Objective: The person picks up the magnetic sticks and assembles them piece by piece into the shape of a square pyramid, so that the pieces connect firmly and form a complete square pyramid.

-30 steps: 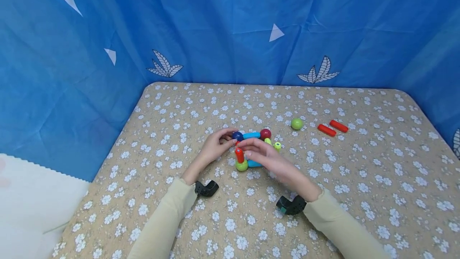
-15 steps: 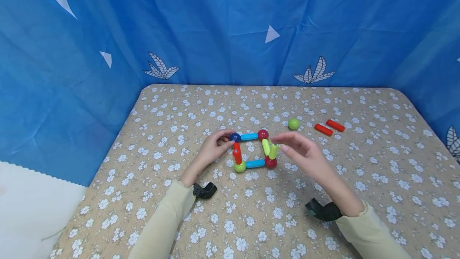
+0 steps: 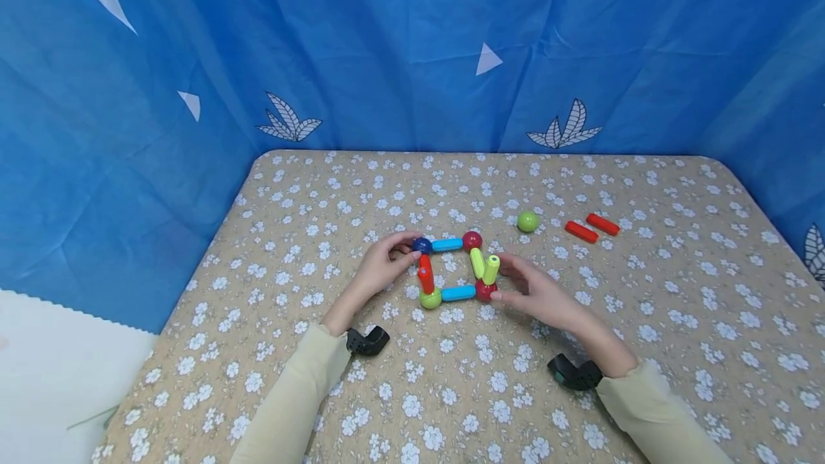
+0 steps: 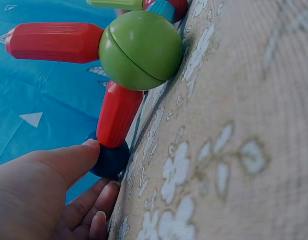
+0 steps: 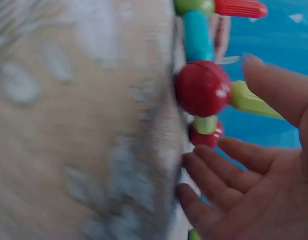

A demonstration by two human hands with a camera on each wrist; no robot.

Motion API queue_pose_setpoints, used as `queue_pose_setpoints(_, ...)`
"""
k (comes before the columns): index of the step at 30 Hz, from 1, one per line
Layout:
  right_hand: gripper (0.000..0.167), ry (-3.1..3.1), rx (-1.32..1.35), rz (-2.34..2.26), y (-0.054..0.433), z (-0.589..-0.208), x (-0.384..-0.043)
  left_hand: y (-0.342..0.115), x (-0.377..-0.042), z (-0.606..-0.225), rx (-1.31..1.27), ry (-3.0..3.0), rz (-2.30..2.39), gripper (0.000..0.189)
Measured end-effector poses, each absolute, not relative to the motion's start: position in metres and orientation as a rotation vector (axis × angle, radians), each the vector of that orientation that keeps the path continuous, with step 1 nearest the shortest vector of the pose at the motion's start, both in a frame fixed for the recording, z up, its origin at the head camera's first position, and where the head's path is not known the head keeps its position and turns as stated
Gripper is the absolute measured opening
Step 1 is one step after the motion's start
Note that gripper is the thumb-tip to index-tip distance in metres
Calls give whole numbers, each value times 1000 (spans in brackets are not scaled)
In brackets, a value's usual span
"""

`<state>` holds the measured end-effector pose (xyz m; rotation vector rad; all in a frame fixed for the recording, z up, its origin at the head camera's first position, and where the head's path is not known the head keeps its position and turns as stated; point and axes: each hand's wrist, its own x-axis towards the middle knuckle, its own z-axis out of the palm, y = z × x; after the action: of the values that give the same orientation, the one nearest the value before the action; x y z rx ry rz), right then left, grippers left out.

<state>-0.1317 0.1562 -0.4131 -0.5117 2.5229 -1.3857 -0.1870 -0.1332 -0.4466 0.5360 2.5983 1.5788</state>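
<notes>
A four-sided frame of coloured rods and balls lies on the table. My left hand (image 3: 382, 265) holds the dark blue ball (image 3: 422, 245) at its far left corner, thumb on one side. A green ball (image 4: 141, 50) forms the near left corner, with a red rod (image 4: 56, 42) standing up from it. My right hand (image 3: 541, 298) is spread around the near right corner, fingers extended beside its red ball (image 5: 203, 89). From that ball rises a yellow-green rod (image 3: 491, 271), close to the thumb. Another red ball (image 3: 472, 240) sits at the far right corner, and blue rods (image 3: 458, 293) form the near and far sides.
A loose green ball (image 3: 528, 221) and two loose red rods (image 3: 581, 232) lie farther back on the right. The table has a flowered cloth (image 3: 412, 399). Blue curtains (image 3: 399, 49) hang behind and at the sides.
My right hand has left the upright red rod on the left and moved right, then down to the near right red ball. My left hand stays at the blue ball.
</notes>
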Motion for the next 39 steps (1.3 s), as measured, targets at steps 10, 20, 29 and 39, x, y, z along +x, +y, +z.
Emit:
queue_pose_setpoints(10,58,2838,-476,-1055,137,-421,-131,-134,-190,-443,532,2617,1580,33)
queue_pose_setpoints(20,34,2888,-464,-1063,137,-422,-134,-133,-188,-440,510,2610,1615,33)
queue_pose_setpoints(29,32,2841,-450,-1163,144,-425,-141,-132,-177,-425,464,2555,1638,31)
queue_pose_setpoints(39,37,2809,-492,-1165,144,-426,-163,-155,-175,-432,736,2351,1464,31)
